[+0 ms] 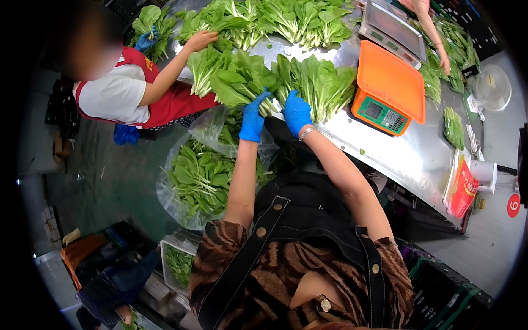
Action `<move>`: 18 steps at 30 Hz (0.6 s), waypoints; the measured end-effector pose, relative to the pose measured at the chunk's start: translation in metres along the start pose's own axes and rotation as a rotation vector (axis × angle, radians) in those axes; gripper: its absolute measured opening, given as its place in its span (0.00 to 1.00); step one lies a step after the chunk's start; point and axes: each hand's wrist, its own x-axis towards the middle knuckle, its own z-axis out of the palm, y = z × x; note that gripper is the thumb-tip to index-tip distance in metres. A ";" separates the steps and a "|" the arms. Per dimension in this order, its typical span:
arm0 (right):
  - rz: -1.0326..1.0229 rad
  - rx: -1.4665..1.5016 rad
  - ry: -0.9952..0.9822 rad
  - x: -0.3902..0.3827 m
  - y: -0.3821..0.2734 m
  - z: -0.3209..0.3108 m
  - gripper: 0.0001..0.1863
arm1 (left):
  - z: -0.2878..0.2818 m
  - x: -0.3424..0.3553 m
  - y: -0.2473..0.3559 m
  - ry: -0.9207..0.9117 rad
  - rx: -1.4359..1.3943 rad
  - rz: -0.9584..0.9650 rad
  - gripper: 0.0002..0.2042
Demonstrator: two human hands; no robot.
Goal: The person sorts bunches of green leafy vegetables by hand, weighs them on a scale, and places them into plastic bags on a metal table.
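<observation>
Both my hands wear blue gloves. My left hand (254,116) grips the pale stems of a bunch of leafy greens (242,82) at the near edge of the steel table (407,151). My right hand (297,111) is closed on the stem end of a second bunch of greens (322,82) just to its right. The two hands are almost touching. Leaves of both bunches fan away from me across the table.
An orange scale (388,91) stands right of my hands, a grey scale (393,27) behind it. More greens (286,19) are piled at the far side. A person in a red apron (124,91) handles greens at left. A clear bag of greens (201,176) hangs below the table.
</observation>
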 end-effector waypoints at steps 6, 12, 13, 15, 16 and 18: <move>0.013 0.160 -0.118 0.005 0.008 -0.012 0.21 | -0.021 0.022 0.007 0.081 -0.219 -0.006 0.18; 0.303 1.171 -0.279 0.012 0.060 -0.023 0.15 | -0.013 0.017 0.007 0.076 -0.129 0.014 0.17; 0.402 1.447 -0.380 0.012 0.065 -0.027 0.15 | -0.010 0.012 0.007 0.064 -0.099 -0.029 0.17; 0.349 1.280 -0.314 0.008 0.067 -0.027 0.14 | -0.003 0.001 0.006 0.039 -0.040 -0.115 0.17; 0.281 1.148 -0.280 0.005 0.061 -0.024 0.14 | 0.009 -0.009 0.006 0.097 -0.089 -0.079 0.15; 0.061 0.449 -0.079 0.001 0.052 -0.018 0.16 | 0.013 -0.011 -0.002 0.129 -0.016 -0.060 0.14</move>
